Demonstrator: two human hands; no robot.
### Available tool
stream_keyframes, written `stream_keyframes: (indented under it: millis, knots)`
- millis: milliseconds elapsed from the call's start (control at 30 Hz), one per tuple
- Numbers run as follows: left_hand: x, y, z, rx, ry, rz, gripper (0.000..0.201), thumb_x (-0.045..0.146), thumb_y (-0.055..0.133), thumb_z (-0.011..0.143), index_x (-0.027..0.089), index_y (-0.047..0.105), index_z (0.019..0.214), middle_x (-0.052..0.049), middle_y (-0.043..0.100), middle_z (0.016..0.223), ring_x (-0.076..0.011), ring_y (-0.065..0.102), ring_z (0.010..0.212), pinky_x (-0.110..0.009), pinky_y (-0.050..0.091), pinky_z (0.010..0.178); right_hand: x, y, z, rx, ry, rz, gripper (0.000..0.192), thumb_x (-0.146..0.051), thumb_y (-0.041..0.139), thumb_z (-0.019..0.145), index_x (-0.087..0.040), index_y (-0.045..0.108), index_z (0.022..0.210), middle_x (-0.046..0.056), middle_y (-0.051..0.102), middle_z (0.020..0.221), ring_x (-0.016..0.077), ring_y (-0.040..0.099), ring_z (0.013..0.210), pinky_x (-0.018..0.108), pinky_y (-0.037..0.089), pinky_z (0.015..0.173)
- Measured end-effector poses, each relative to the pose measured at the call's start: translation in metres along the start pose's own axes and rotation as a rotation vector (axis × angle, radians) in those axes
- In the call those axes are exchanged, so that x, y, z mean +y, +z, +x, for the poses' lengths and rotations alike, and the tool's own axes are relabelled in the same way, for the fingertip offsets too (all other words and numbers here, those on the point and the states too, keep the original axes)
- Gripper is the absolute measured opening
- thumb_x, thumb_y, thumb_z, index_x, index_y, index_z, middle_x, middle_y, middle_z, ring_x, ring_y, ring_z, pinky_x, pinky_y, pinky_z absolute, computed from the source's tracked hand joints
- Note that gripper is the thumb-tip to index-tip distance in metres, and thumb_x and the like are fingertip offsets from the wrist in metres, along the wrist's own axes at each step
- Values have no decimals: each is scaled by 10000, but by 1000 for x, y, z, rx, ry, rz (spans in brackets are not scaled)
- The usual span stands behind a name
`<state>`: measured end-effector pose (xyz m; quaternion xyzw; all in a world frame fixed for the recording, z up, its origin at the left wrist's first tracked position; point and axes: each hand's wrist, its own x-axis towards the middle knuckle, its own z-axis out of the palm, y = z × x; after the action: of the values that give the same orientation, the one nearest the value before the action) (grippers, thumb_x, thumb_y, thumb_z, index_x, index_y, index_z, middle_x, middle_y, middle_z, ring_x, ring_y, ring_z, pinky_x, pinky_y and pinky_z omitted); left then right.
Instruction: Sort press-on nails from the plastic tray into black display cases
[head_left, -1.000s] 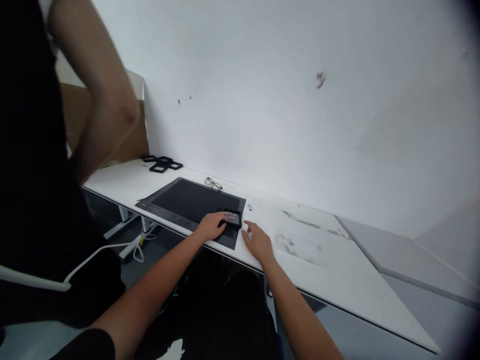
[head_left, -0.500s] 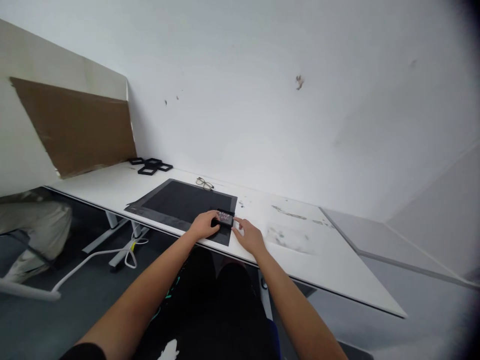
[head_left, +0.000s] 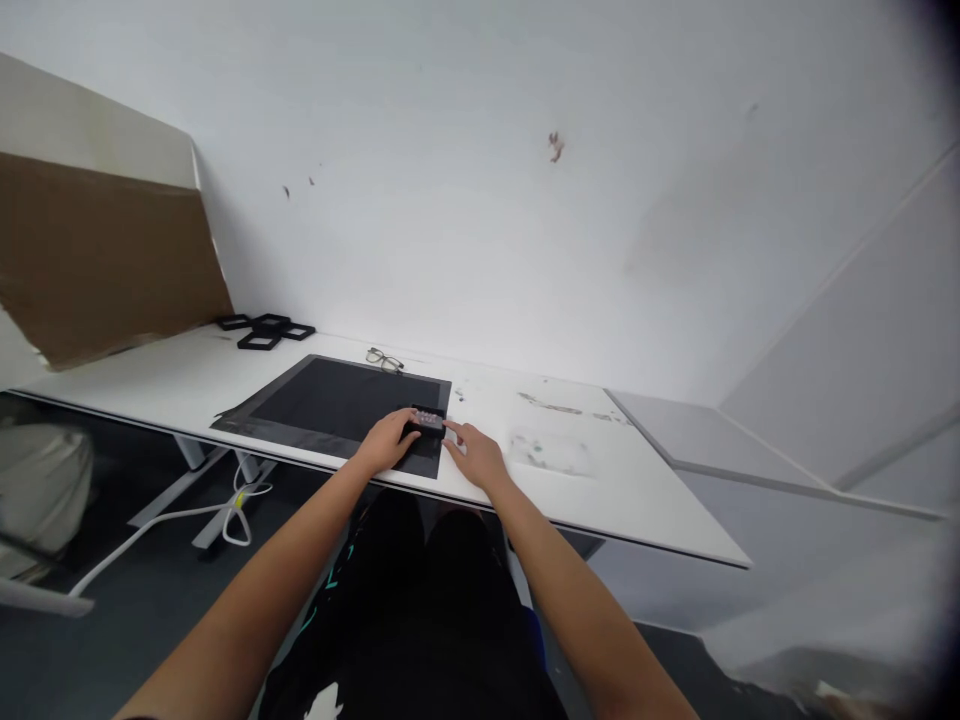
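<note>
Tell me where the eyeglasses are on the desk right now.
In the head view, the eyeglasses lie on the white desk near the wall, just beyond the far edge of the black mat, left of centre.

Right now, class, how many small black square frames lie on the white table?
3, clustered at the far left of the white table near the cardboard: one, one, one. They overlap, so another may be hidden among them.

Both bare forearms reach forward from the lower edge of the view and converge toward the middle. The left hand (head_left: 389, 440) lies palm down with fingers curled loosely forward. The right hand (head_left: 475, 456) sits just beside it, palm down, fingers extended toward the left hand
</note>
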<state>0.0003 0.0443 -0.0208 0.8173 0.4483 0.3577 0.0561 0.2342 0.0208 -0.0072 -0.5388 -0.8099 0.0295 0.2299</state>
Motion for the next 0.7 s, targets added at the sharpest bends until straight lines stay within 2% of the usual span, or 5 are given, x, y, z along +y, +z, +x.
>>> stream_keyframes:
  millis: [233,400,500,600,700]
  knots:
    - [5,-7,2,68,-3,66,364,391,610,971,173,591,1262,-108,596,1317,-236,613,1165,-468,552,1000,-1,-1,0,45,32,-13,384,-396,619,983,-165,588,1288,99,621,1244,217,644,1044,426,578,880]
    - [4,-9,2,160,-107,167,361,391,611,970,174,594,1258,-107,596,1317,-238,610,1170,-471,549,1004,-6,-2,-3,109,-5,-68,366,-388,614,987,-172,594,1281,98,621,1248,211,644,1040,418,579,879]
    - [0,-12,1,217,-197,234,366,391,615,968,168,593,1257,-106,601,1307,-238,613,1164,-471,551,999,-4,-14,-20,187,-52,-117,352,-388,605,992,-184,599,1279,101,616,1267,212,637,1058,422,573,899]
    - [-7,-17,0,248,-287,294,369,391,620,965,160,593,1251,-104,611,1282,-236,621,1146,-466,558,985,18,-39,-55,300,-36,-186,364,-396,604,990,-189,596,1290,104,605,1294,225,625,1099,447,556,937]
    - [-15,-21,1,251,-353,345,365,392,621,964,157,596,1243,-102,616,1269,-235,623,1139,-465,558,981,60,-69,-93,411,72,-269,415,-419,613,980,-186,577,1322,114,578,1339,261,589,1184,507,513,1003]
